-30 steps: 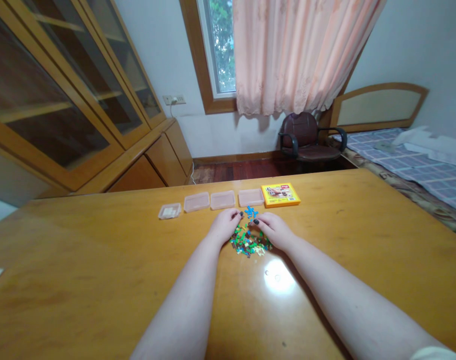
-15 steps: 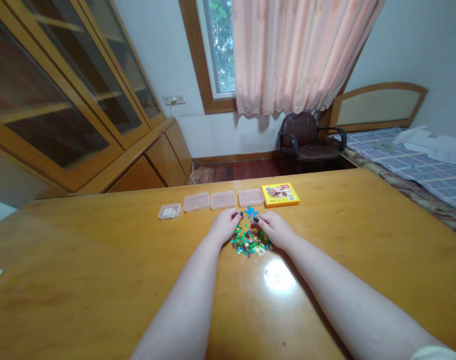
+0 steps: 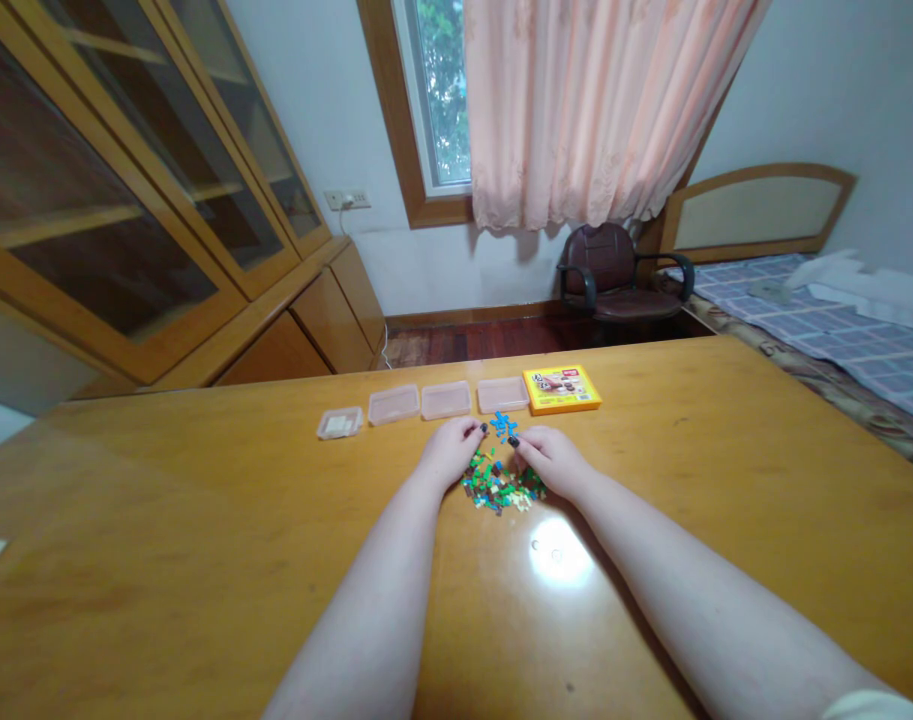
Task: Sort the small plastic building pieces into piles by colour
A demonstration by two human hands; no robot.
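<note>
Between our two sets of fingers [image 3: 472, 431], on the tabletop [image 3: 201, 520], lie a few blue pieces [image 3: 503, 424]. Our left hand [image 3: 450, 452] and right hand [image 3: 552, 460] rest on either side of a pile of small bricks [image 3: 501, 486], which sits just behind the fingers, toward our wrists. Both hands' fingers are curled inward, tips close to the blue pieces; whether they pinch one we cannot tell. Beyond the fingers stand four clear boxes [image 3: 394, 404] in a row, with a yellow box [image 3: 562, 389] at the right end.
</note>
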